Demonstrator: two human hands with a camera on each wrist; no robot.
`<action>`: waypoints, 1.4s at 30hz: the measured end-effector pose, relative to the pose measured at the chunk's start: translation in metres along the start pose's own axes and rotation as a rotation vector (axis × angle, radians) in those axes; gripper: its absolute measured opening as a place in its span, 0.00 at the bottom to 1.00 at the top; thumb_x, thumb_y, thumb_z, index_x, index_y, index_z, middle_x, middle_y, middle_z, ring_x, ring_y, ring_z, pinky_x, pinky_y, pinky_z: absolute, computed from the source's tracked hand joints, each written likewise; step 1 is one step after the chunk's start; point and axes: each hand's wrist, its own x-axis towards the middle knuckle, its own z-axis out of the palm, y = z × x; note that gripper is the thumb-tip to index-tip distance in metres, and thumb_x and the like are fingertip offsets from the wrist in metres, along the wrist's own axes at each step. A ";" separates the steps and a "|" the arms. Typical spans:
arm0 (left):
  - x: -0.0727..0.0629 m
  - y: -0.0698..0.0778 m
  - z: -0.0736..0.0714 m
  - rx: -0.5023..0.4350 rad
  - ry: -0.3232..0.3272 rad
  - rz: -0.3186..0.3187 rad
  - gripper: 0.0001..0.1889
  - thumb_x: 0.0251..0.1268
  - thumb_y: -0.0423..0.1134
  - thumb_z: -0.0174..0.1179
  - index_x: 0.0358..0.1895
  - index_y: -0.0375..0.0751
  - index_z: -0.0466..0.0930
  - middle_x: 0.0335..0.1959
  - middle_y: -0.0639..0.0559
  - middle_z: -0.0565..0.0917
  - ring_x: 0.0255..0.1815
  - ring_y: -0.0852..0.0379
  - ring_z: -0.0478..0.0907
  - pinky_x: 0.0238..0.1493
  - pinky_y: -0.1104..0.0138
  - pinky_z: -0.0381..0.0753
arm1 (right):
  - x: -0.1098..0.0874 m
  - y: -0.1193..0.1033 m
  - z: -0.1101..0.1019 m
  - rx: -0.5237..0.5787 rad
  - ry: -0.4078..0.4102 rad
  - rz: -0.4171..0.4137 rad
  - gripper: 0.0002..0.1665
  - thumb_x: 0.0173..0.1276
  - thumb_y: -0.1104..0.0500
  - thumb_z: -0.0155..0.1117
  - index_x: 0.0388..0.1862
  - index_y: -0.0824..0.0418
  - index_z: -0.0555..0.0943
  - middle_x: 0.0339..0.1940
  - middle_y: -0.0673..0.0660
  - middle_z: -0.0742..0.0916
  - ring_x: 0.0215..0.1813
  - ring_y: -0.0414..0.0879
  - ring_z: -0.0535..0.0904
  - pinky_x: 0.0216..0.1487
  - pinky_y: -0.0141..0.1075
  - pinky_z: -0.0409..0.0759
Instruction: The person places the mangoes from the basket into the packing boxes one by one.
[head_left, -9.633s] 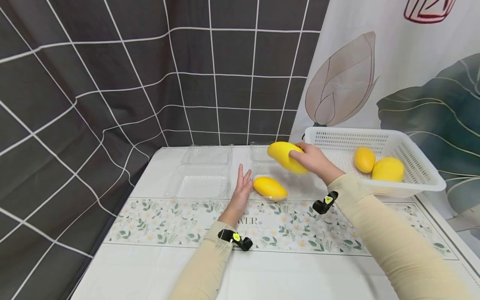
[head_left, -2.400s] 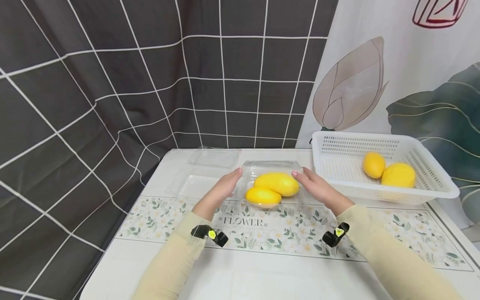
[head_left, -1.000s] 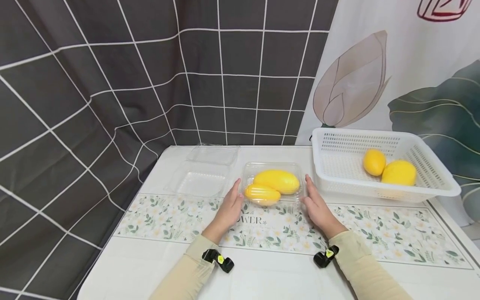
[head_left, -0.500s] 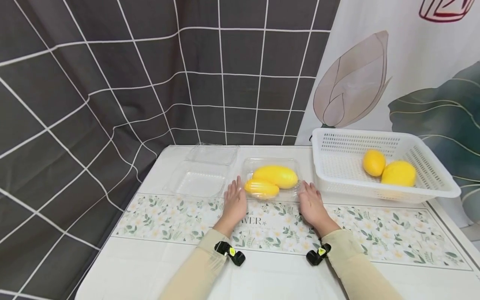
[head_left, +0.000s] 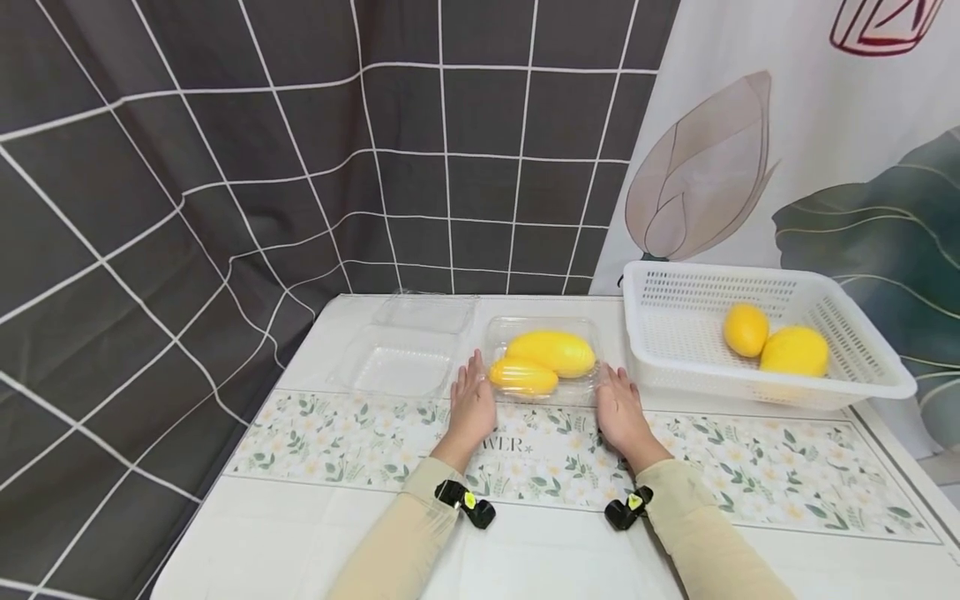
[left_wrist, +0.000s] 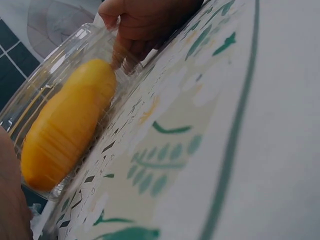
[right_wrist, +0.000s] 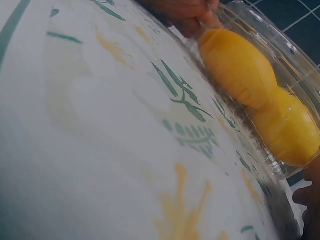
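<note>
A clear plastic clamshell box (head_left: 583,333) sits on the table with its lid down over two yellow mangoes. The bigger mango (head_left: 558,353) lies behind, and the smaller mango (head_left: 522,377) lies in front of it. My left hand (head_left: 472,410) is at the box's left side, fingers stretched forward and close together. On the opposite side, my right hand (head_left: 622,414) lies by the right front corner with its fingers forward too. The left wrist view shows the right hand's fingers (left_wrist: 131,35) right at the box's far end. Both thumbs are mostly hidden in the head view.
A second clear clamshell box (head_left: 405,371) stands with its lid folded back, left of the filled one. At the right is a white perforated basket (head_left: 678,350) holding two more yellow fruits (head_left: 795,352). A grid-patterned curtain (head_left: 480,192) hangs behind the table.
Earlier my right hand held the bigger mango above the box; now it lies inside. The lid has come down, and both hands have lowered to the box's sides. They barely moved in the last half second.
</note>
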 end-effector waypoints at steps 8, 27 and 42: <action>-0.001 0.002 0.000 -0.009 0.016 0.012 0.32 0.78 0.41 0.18 0.83 0.42 0.39 0.83 0.42 0.47 0.83 0.41 0.35 0.80 0.46 0.32 | 0.000 -0.002 0.000 -0.016 -0.029 0.030 0.38 0.79 0.53 0.12 0.80 0.75 0.41 0.82 0.72 0.51 0.82 0.65 0.33 0.80 0.57 0.28; 0.000 0.006 -0.013 -0.237 -0.123 -0.117 0.34 0.77 0.44 0.27 0.83 0.43 0.37 0.83 0.42 0.50 0.84 0.43 0.37 0.81 0.50 0.29 | 0.003 0.000 0.001 0.020 -0.011 0.062 0.45 0.78 0.45 0.08 0.80 0.74 0.47 0.81 0.72 0.54 0.82 0.66 0.35 0.80 0.56 0.30; -0.005 0.014 0.000 -0.629 -0.147 -0.132 0.33 0.78 0.65 0.16 0.82 0.69 0.28 0.84 0.56 0.38 0.84 0.50 0.33 0.80 0.45 0.30 | 0.005 0.000 0.003 0.202 -0.001 0.067 0.44 0.78 0.40 0.08 0.84 0.64 0.41 0.84 0.65 0.49 0.84 0.60 0.35 0.81 0.55 0.33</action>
